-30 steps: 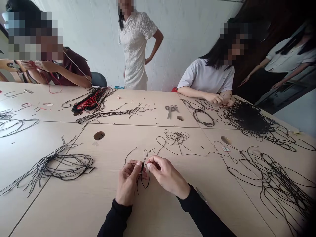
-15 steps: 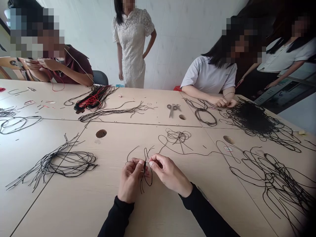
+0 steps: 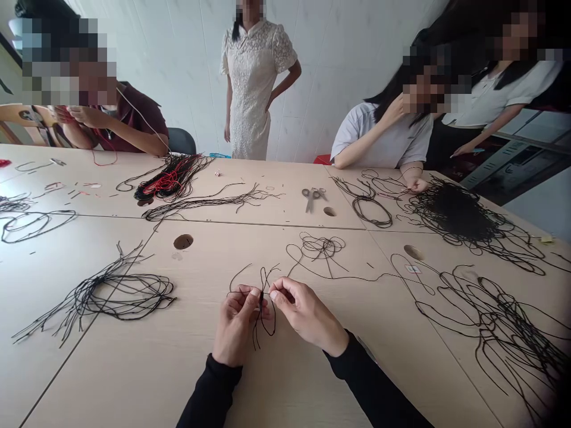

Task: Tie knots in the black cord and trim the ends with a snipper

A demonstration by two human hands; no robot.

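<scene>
Between my hands is a small looped bundle of black cord (image 3: 262,309), wrapped at its middle, with loops and loose ends above and below. My left hand (image 3: 238,315) is closed, thumb and fingers pinching the bundle at the wrapped part. My right hand (image 3: 303,309) is closed in a pinch just to the right, on a thin cord strand close to the wrap. Beyond my hands lies a loose tangle of thin black cord (image 3: 323,245), a strand of it trailing to the right. The exact hold of my right fingertips is partly hidden.
A tied bundle of black cords (image 3: 120,291) lies left; a loose heap (image 3: 513,315) spreads right. Scissors (image 3: 310,199), a black-and-red cord bundle (image 3: 172,178) and a dark cord pile (image 3: 459,211) lie farther back. Table holes (image 3: 183,241) show. Several people are across the table.
My hands and the cord bundle stay nearly still. Across the table, the seated person at right has raised one hand to the face; the standing people have shifted slightly.
</scene>
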